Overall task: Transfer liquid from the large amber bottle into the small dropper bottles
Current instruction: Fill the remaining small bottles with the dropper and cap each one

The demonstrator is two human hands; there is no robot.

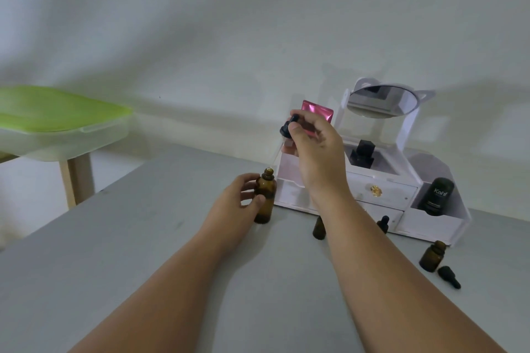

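Observation:
The large amber bottle (266, 200) stands upright and uncapped on the grey table (114, 238). My left hand (238, 198) grips its body from the left. My right hand (315, 149) pinches a black dropper cap (289, 127) above the bottle, and the glass pipette slants down with its tip at the bottle's mouth. A small amber bottle (319, 228) stands open behind my right forearm. Another small one with a black dropper cap (383, 223) peeks out to the right of that arm. A third small bottle (432, 255) stands open at the right, its loose dropper cap (448, 276) lying beside it.
A white cosmetic organiser (387, 192) with drawers, a tilted round mirror (381, 102), a pink box (317, 112) and a black Kahf bottle (436, 195) stands at the back right against the wall. A green-lidded plastic box (57, 123) sits on a wooden stand at the left.

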